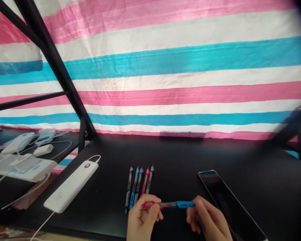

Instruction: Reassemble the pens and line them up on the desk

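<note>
A pen (168,204) with a red left end, a clear middle and a blue right part is held level over the black table. Its red end is pinched by my left hand (141,219), thumb on top. The fingertips of my right hand (208,219) close on the tip of the blue part. Just beyond my left hand, several pens lie side by side, pointing away from me: a grey one (128,187), a blue one (134,187), a red one (145,182) and others with grey parts. My left fingers hide the near ends of some.
A dark phone (232,201) lies beside my right hand. On the left is a white power bank (71,187) with cables. A white power strip (27,167) and chargers sit on a neighbouring table. Black frame bars (56,67) and a striped sheet (178,90) stand behind.
</note>
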### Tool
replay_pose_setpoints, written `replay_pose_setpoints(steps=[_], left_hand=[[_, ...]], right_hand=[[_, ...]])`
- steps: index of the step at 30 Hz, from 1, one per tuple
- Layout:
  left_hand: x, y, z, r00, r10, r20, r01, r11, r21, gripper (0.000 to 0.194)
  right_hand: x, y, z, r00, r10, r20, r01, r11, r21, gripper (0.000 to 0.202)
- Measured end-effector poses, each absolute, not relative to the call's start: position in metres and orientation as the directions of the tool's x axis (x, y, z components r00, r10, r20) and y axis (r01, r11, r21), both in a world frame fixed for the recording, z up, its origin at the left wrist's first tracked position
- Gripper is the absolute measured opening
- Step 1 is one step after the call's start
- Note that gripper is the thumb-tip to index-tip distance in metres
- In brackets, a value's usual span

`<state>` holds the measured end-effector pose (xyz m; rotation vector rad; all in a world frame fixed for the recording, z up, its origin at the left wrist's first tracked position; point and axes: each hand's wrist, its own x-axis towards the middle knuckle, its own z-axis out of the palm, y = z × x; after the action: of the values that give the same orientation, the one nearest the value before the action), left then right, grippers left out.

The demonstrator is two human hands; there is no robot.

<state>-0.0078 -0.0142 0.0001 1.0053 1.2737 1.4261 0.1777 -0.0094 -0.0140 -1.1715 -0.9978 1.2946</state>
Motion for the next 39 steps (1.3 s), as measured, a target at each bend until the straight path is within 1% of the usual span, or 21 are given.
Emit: replay_pose_setpoints(steps=[2, 7, 10, 12, 13, 16, 18, 19, 21, 22, 23, 25, 27, 29, 30, 32, 35, 39], left_hand=[[-0.007, -0.015, 0.003, -0.197, 0.980, -0.022, -0.124, -0.002, 0.992, 0.042], [-0.007, -0.014, 0.005, -0.215, 0.976, -0.038, -0.071, 0.023, 0.997, 0.038], [-0.010, -0.011, 0.003, -0.207, 0.977, -0.048, -0.063, 0.035, 0.997, 0.042], [-0.012, -0.008, 0.001, -0.194, 0.980, -0.051, -0.087, 0.034, 0.996, 0.044], [-0.013, -0.008, 0.000, -0.191, 0.981, -0.047, -0.103, 0.027, 0.994, 0.044], [-0.015, -0.008, -0.001, -0.195, 0.980, -0.024, -0.133, -0.003, 0.991, 0.043], [-0.015, -0.008, -0.002, -0.192, 0.981, -0.015, -0.133, -0.010, 0.991, 0.043], [-0.015, -0.009, -0.002, -0.184, 0.983, -0.016, -0.128, -0.007, 0.992, 0.043], [-0.015, -0.009, -0.003, -0.167, 0.986, -0.023, -0.122, 0.003, 0.993, 0.042], [-0.015, -0.009, -0.004, -0.160, 0.987, -0.025, -0.123, 0.005, 0.992, 0.041], [-0.015, -0.009, -0.004, -0.157, 0.987, -0.025, -0.125, 0.006, 0.992, 0.040], [-0.016, -0.009, -0.004, -0.156, 0.987, -0.024, -0.128, 0.004, 0.992, 0.039], [-0.016, -0.009, -0.004, -0.154, 0.988, -0.030, -0.122, 0.011, 0.992, 0.038], [-0.016, -0.010, -0.003, -0.152, 0.988, -0.040, -0.113, 0.023, 0.993, 0.038], [-0.016, -0.010, -0.003, -0.153, 0.987, -0.043, -0.109, 0.026, 0.994, 0.038], [-0.015, -0.010, -0.003, -0.161, 0.986, -0.043, -0.104, 0.026, 0.994, 0.039], [-0.015, -0.010, -0.004, -0.169, 0.985, -0.042, -0.099, 0.025, 0.995, 0.040], [-0.015, -0.010, -0.005, -0.147, 0.988, -0.043, -0.110, 0.027, 0.994, 0.040]], right_hand=[[0.178, -0.008, -0.013, 0.081, 0.993, -0.084, -0.153, -0.071, -0.986, 0.054], [0.180, -0.009, -0.012, 0.044, 0.999, 0.009, -0.137, 0.015, -0.990, 0.052], [0.179, -0.013, -0.011, 0.102, 0.994, 0.046, -0.114, 0.057, -0.992, 0.043], [0.177, -0.016, -0.012, 0.134, 0.990, 0.047, -0.138, 0.066, -0.988, 0.035], [0.177, -0.016, -0.012, 0.124, 0.991, 0.052, -0.165, 0.072, -0.984, 0.035], [0.176, -0.016, -0.012, 0.070, 0.993, 0.092, -0.283, 0.108, -0.953, 0.047], [0.176, -0.013, -0.011, 0.045, 0.996, 0.075, -0.311, 0.085, -0.947, 0.047], [0.177, -0.012, -0.011, 0.039, 0.998, 0.047, -0.289, 0.056, -0.956, 0.046], [0.177, -0.011, -0.010, 0.032, 0.999, 0.006, -0.206, 0.013, -0.978, 0.052], [0.178, -0.010, -0.010, 0.030, 1.000, 0.006, -0.172, 0.011, -0.985, 0.052], [0.178, -0.011, -0.009, 0.033, 0.999, 0.014, -0.157, 0.019, -0.987, 0.048], [0.180, -0.011, -0.008, 0.033, 0.999, 0.040, -0.189, 0.046, -0.981, 0.041], [0.180, -0.012, -0.008, 0.019, 0.999, 0.036, -0.223, 0.040, -0.974, 0.043], [0.180, -0.012, -0.008, 0.021, 1.000, 0.011, -0.206, 0.015, -0.978, 0.047], [0.180, -0.012, -0.009, 0.033, 0.999, 0.000, -0.192, 0.006, -0.981, 0.046], [0.180, -0.011, -0.011, 0.065, 0.998, 0.007, -0.199, 0.020, -0.980, 0.037], [0.180, -0.011, -0.014, 0.063, 0.998, 0.025, -0.261, 0.041, -0.965, 0.039], [0.182, -0.010, -0.017, 0.067, 0.998, -0.005, -0.234, 0.011, -0.972, 0.038]])
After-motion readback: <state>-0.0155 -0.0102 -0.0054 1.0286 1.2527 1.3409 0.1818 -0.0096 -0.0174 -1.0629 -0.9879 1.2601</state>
